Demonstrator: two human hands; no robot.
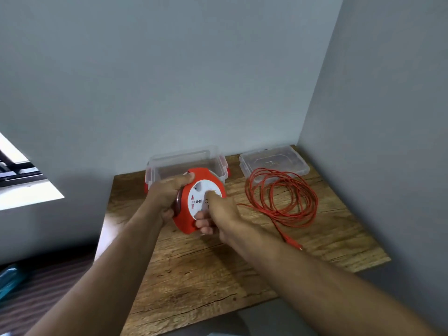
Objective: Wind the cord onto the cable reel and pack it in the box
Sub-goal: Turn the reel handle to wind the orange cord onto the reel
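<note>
Above the middle of the counter (218, 275), one red cable reel (202, 202) is held on edge between two hands. The left hand (167, 194) is wrapped around its left rim; the right hand (219, 212) pinches its lower right rim, one finger on the white face. One clear box (185, 163) stands behind the reel at the back edge, one lid (274, 162) in the back right corner. One loose coil of red cord (282, 192) lies right of the hands.

a plain room at home: wooden table (218, 275) in a bare grey-walled corner, window (21, 175) at left.
</note>
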